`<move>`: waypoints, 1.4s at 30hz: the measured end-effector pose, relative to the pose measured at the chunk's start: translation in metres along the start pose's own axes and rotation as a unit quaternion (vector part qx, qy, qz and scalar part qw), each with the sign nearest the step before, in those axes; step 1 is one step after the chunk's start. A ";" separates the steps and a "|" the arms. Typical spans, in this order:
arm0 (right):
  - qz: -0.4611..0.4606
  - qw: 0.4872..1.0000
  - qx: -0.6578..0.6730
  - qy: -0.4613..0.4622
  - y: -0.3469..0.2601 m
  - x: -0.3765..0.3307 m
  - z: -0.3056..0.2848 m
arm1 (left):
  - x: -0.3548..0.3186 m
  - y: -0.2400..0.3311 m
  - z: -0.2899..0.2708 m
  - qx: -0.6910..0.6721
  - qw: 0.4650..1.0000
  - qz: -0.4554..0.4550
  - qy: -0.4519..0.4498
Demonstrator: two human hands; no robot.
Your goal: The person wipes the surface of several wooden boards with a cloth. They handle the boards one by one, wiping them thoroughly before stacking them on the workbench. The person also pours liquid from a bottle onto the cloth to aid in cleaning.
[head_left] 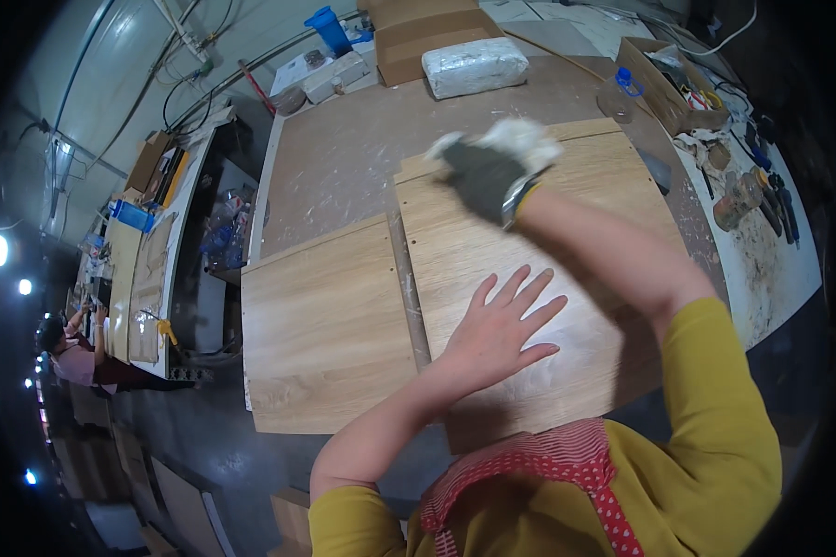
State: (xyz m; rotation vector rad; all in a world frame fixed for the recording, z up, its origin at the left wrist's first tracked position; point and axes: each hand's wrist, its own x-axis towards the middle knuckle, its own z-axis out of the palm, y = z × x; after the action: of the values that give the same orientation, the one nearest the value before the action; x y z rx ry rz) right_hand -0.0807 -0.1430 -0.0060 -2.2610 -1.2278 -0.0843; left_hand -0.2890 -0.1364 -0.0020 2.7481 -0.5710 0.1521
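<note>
My left hand, bare, lies flat with fingers spread on the near part of a light wood-grain board. Near that board's far edge, my right hand wears a dark grey-green work glove and is closed on a white cloth, which is smeared by motion. The cloth is against or just over the board's surface; I cannot tell which. To the left lies a second wood-grain board, parted from the first by a narrow gap. Small dark holes dot both boards near their edges.
At the table's far side are a white wrapped package, an open cardboard box and a blue jug. Rightward stand a clear bottle, a box of odds and ends, a jar and hand tools. A co-worker sits far left.
</note>
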 end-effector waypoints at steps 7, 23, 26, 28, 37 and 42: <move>-0.035 0.999 0.001 -0.030 -0.014 0.041 0.014 | -0.001 0.000 0.010 -0.025 0.997 0.007 0.076; -0.280 0.955 -0.046 -0.087 -0.121 -0.167 -0.002 | 0.039 -0.177 -0.016 -0.010 0.978 -0.152 0.143; -0.216 0.972 -0.084 -0.048 -0.095 -0.190 -0.026 | 0.038 -0.164 0.006 0.091 0.972 -0.199 0.086; -0.013 0.993 -0.108 -0.036 -0.069 -0.170 -0.054 | 0.039 -0.160 0.012 0.082 0.968 -0.205 0.118; -0.176 0.975 -0.079 -0.106 -0.149 -0.269 -0.041 | 0.038 -0.195 0.022 0.115 0.974 -0.140 0.136; -0.111 0.967 -0.231 0.011 -0.085 -0.288 -0.099 | 0.041 -0.180 0.015 0.122 0.973 -0.158 0.113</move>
State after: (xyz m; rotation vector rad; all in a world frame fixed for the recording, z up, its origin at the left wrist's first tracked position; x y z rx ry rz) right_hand -0.2943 -0.3738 0.0263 -2.4829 -1.5742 -0.5291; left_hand -0.1781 -0.0005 -0.0630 2.9561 -0.0538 0.4779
